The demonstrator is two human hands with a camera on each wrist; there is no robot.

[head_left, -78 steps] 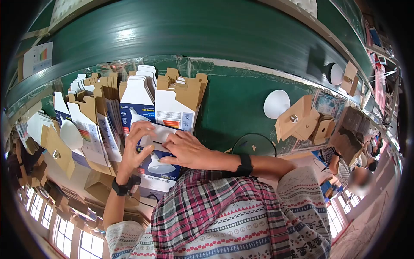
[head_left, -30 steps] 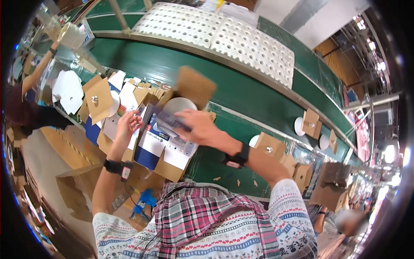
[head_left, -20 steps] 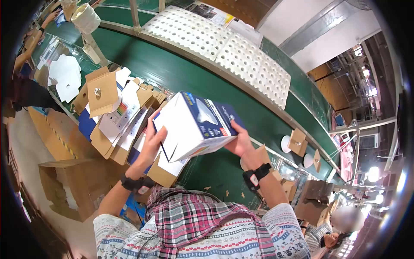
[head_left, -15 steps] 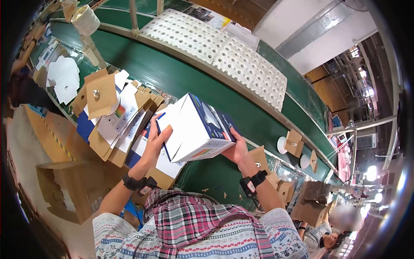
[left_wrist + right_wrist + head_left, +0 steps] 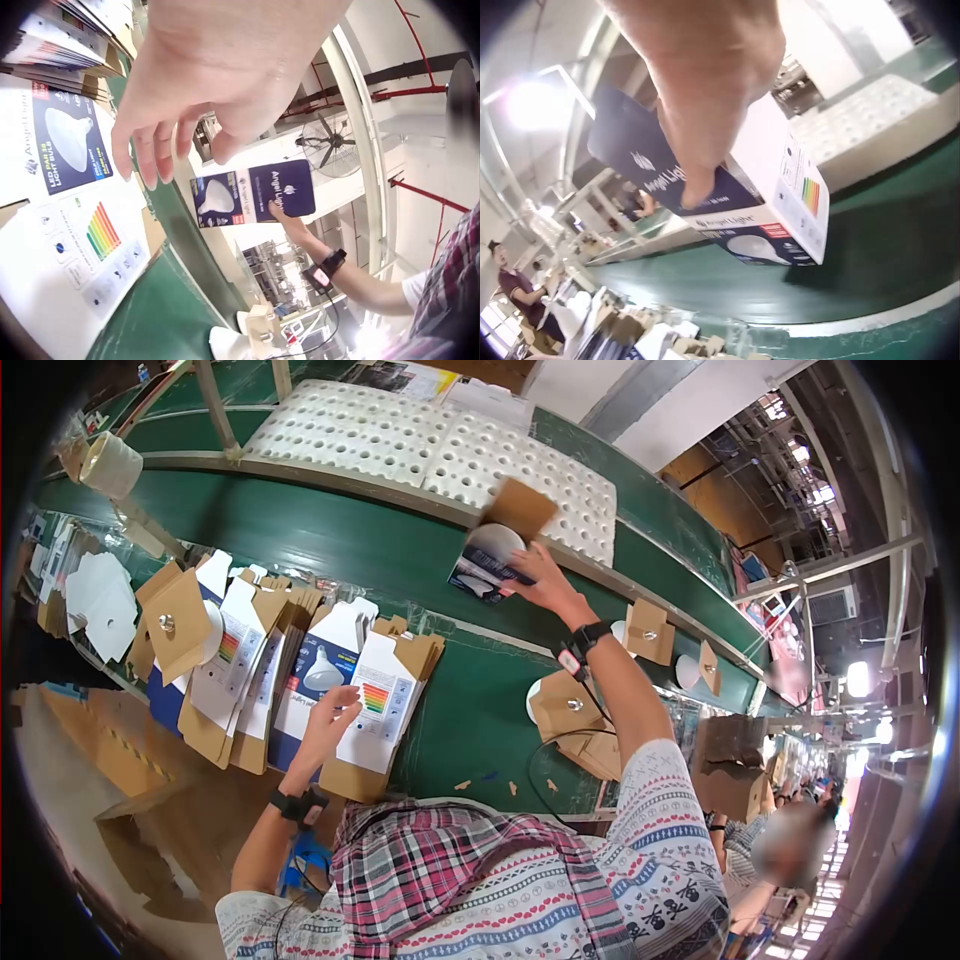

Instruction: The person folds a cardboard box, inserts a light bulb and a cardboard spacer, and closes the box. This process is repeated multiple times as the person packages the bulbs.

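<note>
right hand (image 5: 546, 582) grips box (image 5: 739, 217); only the right wrist view shows its colour bars (image 5: 811, 196). left hand (image 5: 326, 728) hangs loosely curled near cartons (image 5: 378, 678).

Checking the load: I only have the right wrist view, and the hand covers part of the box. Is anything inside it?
Observer: Yes. In the head view, what looks like a round white lamp shows in the top of the open box.
Operator: My view doesn't show the left hand. Is it holding anything?
Observer: No. The left hand holds nothing; it is over the flattened cartons.
Operator: And what is on the belt off to the person's right?
Observer: The head view shows two lamps there, with brown cardboard pieces on them.
</note>
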